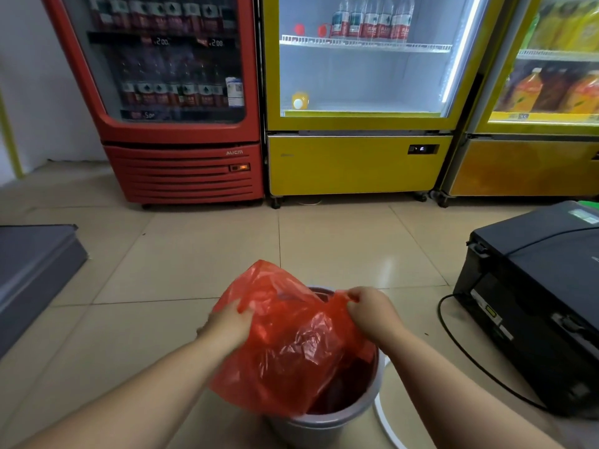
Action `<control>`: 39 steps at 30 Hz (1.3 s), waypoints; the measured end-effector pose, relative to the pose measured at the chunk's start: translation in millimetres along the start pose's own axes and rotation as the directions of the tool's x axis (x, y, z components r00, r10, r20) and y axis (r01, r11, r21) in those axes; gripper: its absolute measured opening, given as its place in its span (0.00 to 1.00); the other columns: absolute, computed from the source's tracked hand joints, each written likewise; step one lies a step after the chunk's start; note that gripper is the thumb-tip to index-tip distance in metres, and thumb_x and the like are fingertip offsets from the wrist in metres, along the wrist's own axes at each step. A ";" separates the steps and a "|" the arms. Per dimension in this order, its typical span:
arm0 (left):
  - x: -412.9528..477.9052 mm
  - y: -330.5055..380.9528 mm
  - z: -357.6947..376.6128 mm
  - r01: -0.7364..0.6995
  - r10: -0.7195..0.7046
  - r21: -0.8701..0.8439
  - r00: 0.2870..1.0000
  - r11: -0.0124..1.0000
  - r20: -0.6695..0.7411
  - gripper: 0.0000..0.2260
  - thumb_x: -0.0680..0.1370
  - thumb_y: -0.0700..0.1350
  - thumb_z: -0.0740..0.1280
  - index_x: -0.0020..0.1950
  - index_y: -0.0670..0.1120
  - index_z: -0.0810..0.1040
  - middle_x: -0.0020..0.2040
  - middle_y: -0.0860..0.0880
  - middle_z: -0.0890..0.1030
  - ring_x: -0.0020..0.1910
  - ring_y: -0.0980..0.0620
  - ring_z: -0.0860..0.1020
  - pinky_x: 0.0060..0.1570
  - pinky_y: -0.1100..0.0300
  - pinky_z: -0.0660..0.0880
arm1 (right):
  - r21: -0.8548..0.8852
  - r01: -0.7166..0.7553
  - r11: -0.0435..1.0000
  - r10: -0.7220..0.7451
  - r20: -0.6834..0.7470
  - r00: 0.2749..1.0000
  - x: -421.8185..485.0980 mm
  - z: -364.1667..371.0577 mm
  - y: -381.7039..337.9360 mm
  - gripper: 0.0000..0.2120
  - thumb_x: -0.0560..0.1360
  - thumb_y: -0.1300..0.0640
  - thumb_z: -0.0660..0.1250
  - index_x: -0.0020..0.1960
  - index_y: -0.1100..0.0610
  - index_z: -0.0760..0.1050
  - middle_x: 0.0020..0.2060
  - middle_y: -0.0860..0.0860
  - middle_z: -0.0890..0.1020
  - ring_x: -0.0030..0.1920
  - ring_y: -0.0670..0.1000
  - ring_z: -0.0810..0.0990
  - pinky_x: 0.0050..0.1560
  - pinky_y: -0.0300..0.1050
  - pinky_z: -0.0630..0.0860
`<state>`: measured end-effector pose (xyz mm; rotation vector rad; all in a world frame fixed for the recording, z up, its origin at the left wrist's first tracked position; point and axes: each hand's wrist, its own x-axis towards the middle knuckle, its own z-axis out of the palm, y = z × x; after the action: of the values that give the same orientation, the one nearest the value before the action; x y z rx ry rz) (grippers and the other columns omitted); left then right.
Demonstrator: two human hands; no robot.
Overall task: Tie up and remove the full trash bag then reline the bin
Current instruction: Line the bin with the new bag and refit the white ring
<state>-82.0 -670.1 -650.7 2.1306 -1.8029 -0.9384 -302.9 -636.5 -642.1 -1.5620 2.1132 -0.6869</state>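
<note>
A thin red plastic bag (291,345) billows over a grey round bin (327,422) on the tiled floor, low in the middle of the view. My left hand (228,322) grips the bag's left edge. My right hand (369,306) pinches its right edge at the far rim. The bag's lower part hangs inside the bin, and its left side drapes outside over the rim. What lies at the bottom of the bin is hidden.
A red drinks fridge (181,170) and two yellow fridges (356,163) stand along the back. A black machine (534,306) with a black cable (466,354) sits at the right. A grey box (32,273) lies at the left. A white ring (385,426) lies beside the bin.
</note>
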 end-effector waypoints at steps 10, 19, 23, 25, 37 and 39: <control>-34.4 43.7 49.9 -0.075 0.126 -0.299 0.980 0.951 0.157 0.27 0.80 0.59 0.44 0.65 0.46 0.74 0.64 0.45 0.77 0.66 0.44 0.72 0.70 0.53 0.62 | 0.051 -0.009 0.999 0.017 -0.159 0.987 2.4 -37.7 -14.0 0.10 0.69 0.64 0.57 0.31 0.63 0.72 0.29 0.60 0.76 0.33 0.60 0.72 0.33 0.47 0.67; -19.2 52.1 102.4 0.122 0.184 -0.685 0.916 0.718 0.356 0.28 0.75 0.65 0.54 0.66 0.48 0.73 0.62 0.50 0.79 0.63 0.49 0.75 0.70 0.50 0.66 | 0.028 -0.061 0.998 0.064 -0.094 0.994 3.0 -34.8 -0.5 0.11 0.68 0.62 0.56 0.35 0.63 0.76 0.32 0.61 0.81 0.36 0.62 0.80 0.35 0.44 0.73; 10.2 27.4 101.9 0.181 0.017 -0.493 0.929 0.851 0.370 0.23 0.79 0.57 0.56 0.61 0.42 0.77 0.59 0.41 0.80 0.60 0.42 0.77 0.65 0.49 0.71 | -0.058 -0.085 0.995 0.087 0.037 0.996 8.6 -17.2 16.9 0.14 0.70 0.61 0.56 0.45 0.57 0.81 0.39 0.56 0.84 0.44 0.59 0.82 0.42 0.43 0.75; 21.2 19.0 82.7 0.147 -0.002 -0.440 0.950 0.886 0.312 0.16 0.79 0.51 0.60 0.50 0.41 0.82 0.48 0.39 0.84 0.51 0.40 0.81 0.59 0.48 0.75 | -0.123 -0.101 0.987 0.112 0.086 0.990 15.1 -10.9 28.6 0.15 0.70 0.62 0.57 0.49 0.56 0.80 0.45 0.57 0.84 0.49 0.59 0.81 0.43 0.42 0.72; 67.3 -12.9 -27.0 -0.240 0.234 0.130 0.970 0.962 0.062 0.10 0.75 0.37 0.62 0.35 0.49 0.73 0.33 0.50 0.76 0.33 0.50 0.73 0.28 0.64 0.64 | -0.471 0.018 0.882 0.109 0.240 0.965 45.0 -1.0 52.6 0.13 0.75 0.59 0.58 0.57 0.56 0.75 0.57 0.57 0.80 0.58 0.58 0.78 0.54 0.47 0.74; 65.4 -10.1 -29.0 -0.310 0.308 0.190 0.951 0.932 0.039 0.08 0.75 0.44 0.64 0.36 0.47 0.73 0.33 0.50 0.75 0.37 0.48 0.75 0.33 0.60 0.65 | -0.487 0.120 0.865 -0.009 0.223 0.975 35.1 -1.8 40.1 0.14 0.75 0.54 0.60 0.60 0.52 0.73 0.58 0.54 0.80 0.59 0.57 0.78 0.55 0.48 0.75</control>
<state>-53.4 -736.3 -655.4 1.8617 -2.2312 -0.7203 -343.9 -660.1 -666.8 -1.8757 2.1840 0.0344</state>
